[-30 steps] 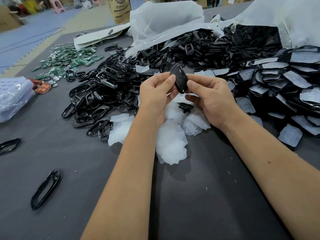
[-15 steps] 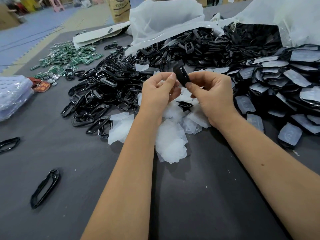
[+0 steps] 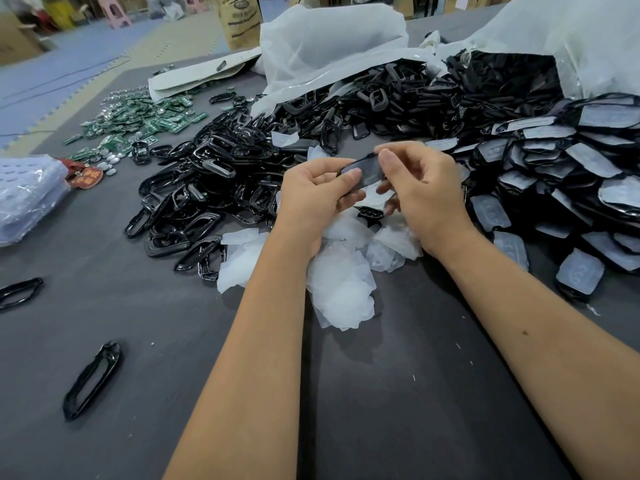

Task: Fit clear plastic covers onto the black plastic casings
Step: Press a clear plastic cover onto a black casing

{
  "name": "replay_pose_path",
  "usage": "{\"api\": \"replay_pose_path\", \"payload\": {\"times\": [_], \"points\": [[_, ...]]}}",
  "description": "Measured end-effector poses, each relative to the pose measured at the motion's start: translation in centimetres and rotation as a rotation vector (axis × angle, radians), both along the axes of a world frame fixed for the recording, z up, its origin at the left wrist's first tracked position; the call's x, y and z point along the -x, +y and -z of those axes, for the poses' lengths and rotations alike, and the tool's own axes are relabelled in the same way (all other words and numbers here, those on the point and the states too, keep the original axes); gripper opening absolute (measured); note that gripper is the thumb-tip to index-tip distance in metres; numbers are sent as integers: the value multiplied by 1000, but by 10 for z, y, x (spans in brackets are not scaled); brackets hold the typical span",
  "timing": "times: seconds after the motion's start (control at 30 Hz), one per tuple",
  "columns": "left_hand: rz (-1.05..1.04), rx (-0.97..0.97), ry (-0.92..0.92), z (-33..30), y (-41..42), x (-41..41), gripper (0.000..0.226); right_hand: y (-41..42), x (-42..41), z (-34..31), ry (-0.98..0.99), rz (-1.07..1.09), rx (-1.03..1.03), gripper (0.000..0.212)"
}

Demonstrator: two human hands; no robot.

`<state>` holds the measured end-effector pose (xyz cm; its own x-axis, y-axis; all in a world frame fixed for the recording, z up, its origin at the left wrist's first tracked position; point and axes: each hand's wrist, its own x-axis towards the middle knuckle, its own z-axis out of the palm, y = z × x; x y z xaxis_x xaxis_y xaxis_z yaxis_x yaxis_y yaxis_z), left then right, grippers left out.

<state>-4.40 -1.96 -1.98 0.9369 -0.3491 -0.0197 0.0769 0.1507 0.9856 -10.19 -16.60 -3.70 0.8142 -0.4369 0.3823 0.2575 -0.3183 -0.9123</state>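
Far left: lone black frame [image 3: 91, 380] flat on grey table [image 3: 398, 410]. Centre-left: heap of black casings [image 3: 214, 174]. Centre: left hand [image 3: 313, 199] and right hand [image 3: 424, 188] both pinching one black casing [image 3: 367, 169] above clear covers [image 3: 341, 282]. Right: covered casings [image 3: 571, 174] piled.

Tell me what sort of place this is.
Probably a small factory assembly bench: a heap of black plastic frames, a spread of green circuit boards, stacked black casings with clear plastic covers, and brown paper sacks on a floor behind.
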Motion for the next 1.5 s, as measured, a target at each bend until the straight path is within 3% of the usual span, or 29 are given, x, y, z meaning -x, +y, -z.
{"api": "replay_pose_path", "payload": {"times": [0.1, 0.27, 0.43, 0.93, 1.5], "points": [[-9, -53, -98, 1, -2, 3, 15, -1, -1, 2, 1, -13, -25, 6], [-257, -205, -306, 2, -12, 8, 25, 0, 0, 3, -36, 37, -96, 6], [-374, -287, -414, 5, -20, 10, 18, 5, 2, 2, -81, 51, -98, 5], [-357, -158, -287, 8, -19, 4, 21, 5, 2, 2, -72, 34, -73, 8], [-370, -202, -321, 6, -18, 8, 22, 2, 1, -1, -16, 0, -149, 7]]}}
